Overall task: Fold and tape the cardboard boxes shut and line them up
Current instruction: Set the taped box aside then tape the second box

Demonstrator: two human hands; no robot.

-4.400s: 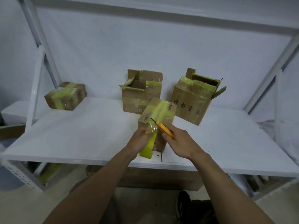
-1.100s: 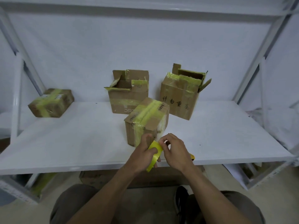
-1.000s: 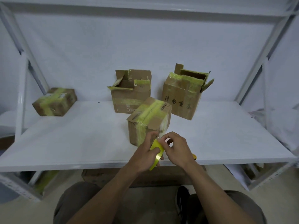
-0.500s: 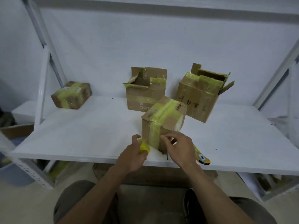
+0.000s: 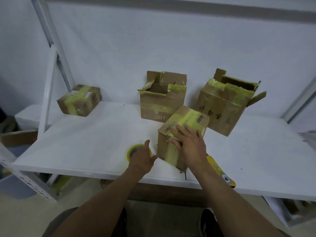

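Cardboard, brown and banded with yellow tape, makes up the closed box [image 5: 188, 120] near the front middle of the white worktop [image 5: 85, 142]. It stands turned, one lower corner towards the person. Its tape band runs along the top from near-left to far-right and goes on down the near face.

The right hand [image 5: 189, 144] lies on the box's near top edge, fingers straight and spread over the tape, thumb on the near face. Its grip is open and closes on nothing.

Just left of the box, the left hand [image 5: 142, 159] covers the near side of a yellow tape roll [image 5: 136, 149] that lies flat on the worktop, its hole facing up. The thumb sticks out beside the roll. Whether this grip has hold of the roll or only rests on it cannot be told.

A yellow utility knife [image 5: 220, 171] lies by the worktop's front edge beside the right forearm. Its long axis runs from near-right to far-left, and the far end is hidden behind the wrist.

Behind the closed box stand two open brown cardboard boxes: a middle open box [image 5: 160, 106] with its flaps up, and a right open box [image 5: 222, 108] with black handwriting on its side.

Well apart, at the far left, sits a small taped box [image 5: 79, 100], beside a white frame post [image 5: 48, 86].
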